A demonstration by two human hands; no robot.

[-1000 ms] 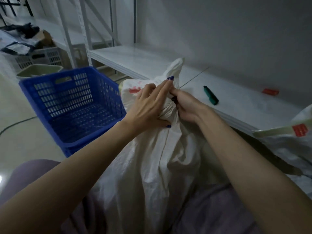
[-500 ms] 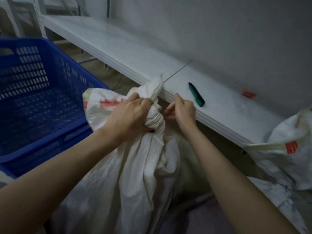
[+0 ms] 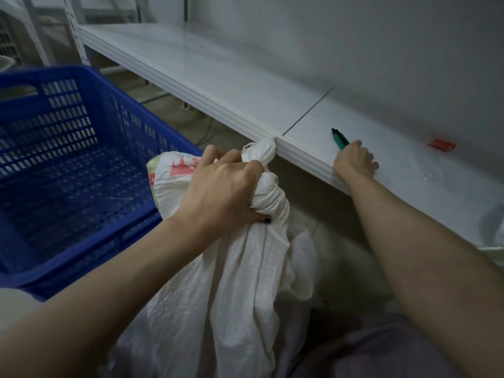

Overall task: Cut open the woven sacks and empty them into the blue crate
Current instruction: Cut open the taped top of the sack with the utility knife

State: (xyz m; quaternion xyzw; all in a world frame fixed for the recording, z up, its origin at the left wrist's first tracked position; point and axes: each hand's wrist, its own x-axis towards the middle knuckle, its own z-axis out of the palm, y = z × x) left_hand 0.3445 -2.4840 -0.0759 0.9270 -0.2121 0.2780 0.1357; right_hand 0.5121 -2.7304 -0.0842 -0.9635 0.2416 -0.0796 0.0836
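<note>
Room: dim storeroom with a pale wall; a long white shelf (image 3: pixel 218 77) runs from far left to near right.
Crate: the blue crate (image 3: pixel 131 105) stands on our left, perforated floor in view.
Sack: a white woven sack (image 3: pixel 231 282) stands between our arms, just beside the crate's right wall, not yet cut.
Neck: its knotted neck (image 3: pixel 268 186) points up and away, toward the shelf edge.
Left hand: our left hand (image 3: pixel 223 192) is clenched round the neck at the knot.
Right hand: our right hand (image 3: pixel 354 162) rests on the shelf, fingers curled over the near end of a green cutter (image 3: pixel 339 137); we cannot tell whether they have closed on it.
Cutter axis: far-left to near-right, black tip pointing away.
Key relation: the knot lies left of the cutter; we judge the cutter must travel leftward to it, clear of our left fist.
Also: a small red object (image 3: pixel 441 144) lies further right.
</note>
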